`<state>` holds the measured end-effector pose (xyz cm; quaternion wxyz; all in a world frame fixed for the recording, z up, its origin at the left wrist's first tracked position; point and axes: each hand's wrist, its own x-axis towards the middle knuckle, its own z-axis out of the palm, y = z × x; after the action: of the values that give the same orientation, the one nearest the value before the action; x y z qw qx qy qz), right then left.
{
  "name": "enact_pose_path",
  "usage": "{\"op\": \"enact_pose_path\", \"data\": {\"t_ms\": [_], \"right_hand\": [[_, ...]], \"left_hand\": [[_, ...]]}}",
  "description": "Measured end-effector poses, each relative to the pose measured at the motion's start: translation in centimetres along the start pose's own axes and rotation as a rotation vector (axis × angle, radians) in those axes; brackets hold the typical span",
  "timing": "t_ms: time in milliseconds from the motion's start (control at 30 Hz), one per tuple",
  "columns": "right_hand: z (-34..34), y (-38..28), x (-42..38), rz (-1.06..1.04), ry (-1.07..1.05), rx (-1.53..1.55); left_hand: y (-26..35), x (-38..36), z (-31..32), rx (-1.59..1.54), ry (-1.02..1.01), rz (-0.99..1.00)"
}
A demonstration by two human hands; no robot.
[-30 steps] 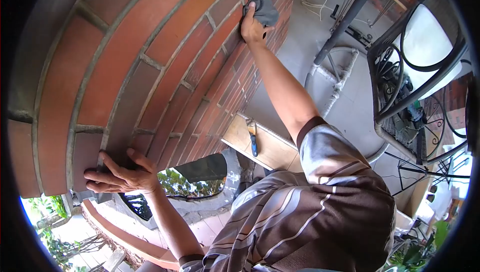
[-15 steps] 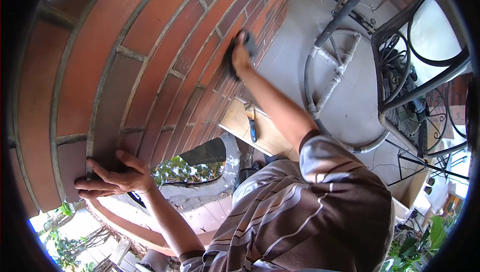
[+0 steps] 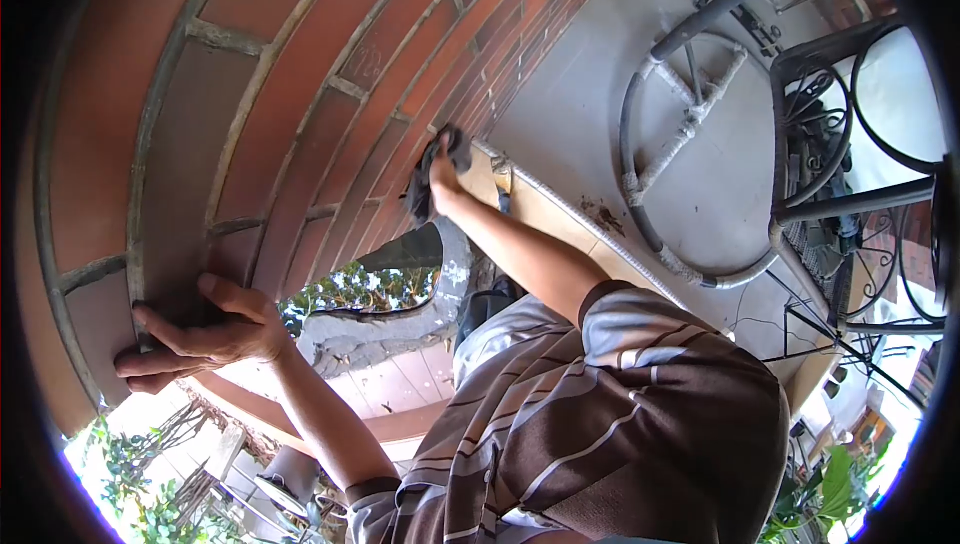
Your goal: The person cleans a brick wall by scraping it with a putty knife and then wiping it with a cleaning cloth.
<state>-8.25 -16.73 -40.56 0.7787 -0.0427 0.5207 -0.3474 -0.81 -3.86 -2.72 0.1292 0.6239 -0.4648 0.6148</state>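
Observation:
A wall of red and brown bricks [image 3: 270, 134] with grey joints fills the left of the head view. My left hand [image 3: 215, 334] rests against its lower edge, fingers spread, holding nothing. Further along the wall, my right hand [image 3: 443, 182] is closed on a dark cloth [image 3: 424, 189] pressed to the brick face. Behind the right forearm, a scraper or brush [image 3: 502, 180] lies partly hidden on a light tan board [image 3: 540, 212].
A round metal frame [image 3: 628, 134] with white wrapping stands on the grey floor [image 3: 570, 94]. To the right is a black wrought-iron chair [image 3: 860, 206] holding dark items. An arched opening [image 3: 440, 314] and plants [image 3: 110, 474] lie below.
My right hand has moved down and left along the wall with the dark cloth. The view has shifted, and my left hand appears slightly lower and further left on the wall.

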Motion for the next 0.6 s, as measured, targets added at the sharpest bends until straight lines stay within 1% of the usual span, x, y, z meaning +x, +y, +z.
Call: {"op": "enact_pose_path", "data": {"t_ms": [33,100,133,167,233,267,300,367,433,500,533,600], "right_hand": [[0.1,1.1,-1.1,0.083,-0.001,0.047],[0.5,0.1,-0.4,0.123,0.002,0.102],[0.4,-2.3,-0.1,0.107,0.004,0.115],[0.8,-7.0,-1.9,0.094,-0.075,0.174],[0.7,-12.7,3.4,0.079,0.011,0.111],[0.5,-15.9,4.5,-0.167,-0.074,0.103],[0.4,-18.9,6.6,-0.189,-0.009,0.085],[0.4,-22.4,9.4,-0.34,-0.195,0.145],[-0.7,-20.4,14.0,-0.446,-0.13,0.119],[-1.1,-16.9,14.6,-0.482,-0.044,0.15],[-1.5,-14.1,12.7,-0.368,-0.148,0.252],[-4.0,-4.9,14.2,-0.158,-0.148,0.264]], "left_hand": [[-0.1,-0.1,0.1,-0.018,0.002,-0.002],[-0.2,-0.2,0.3,-0.057,0.01,-0.015],[-0.1,-0.2,0.4,-0.084,0.015,-0.025],[0.1,-0.2,0.4,-0.113,0.019,-0.039],[0.2,0.0,0.3,-0.099,0.007,-0.02],[0.2,0.1,0.3,-0.087,0.004,-0.011],[0.0,0.1,0.3,-0.066,-0.004,-0.001],[-0.1,0.0,0.2,-0.024,-0.017,0.017],[0.3,0.1,0.3,-0.065,-0.014,-0.005],[0.5,0.2,0.4,-0.083,-0.006,-0.011],[0.5,0.3,0.4,-0.08,-0.006,-0.004],[0.3,0.2,0.3,-0.086,-0.012,0.014]]}}
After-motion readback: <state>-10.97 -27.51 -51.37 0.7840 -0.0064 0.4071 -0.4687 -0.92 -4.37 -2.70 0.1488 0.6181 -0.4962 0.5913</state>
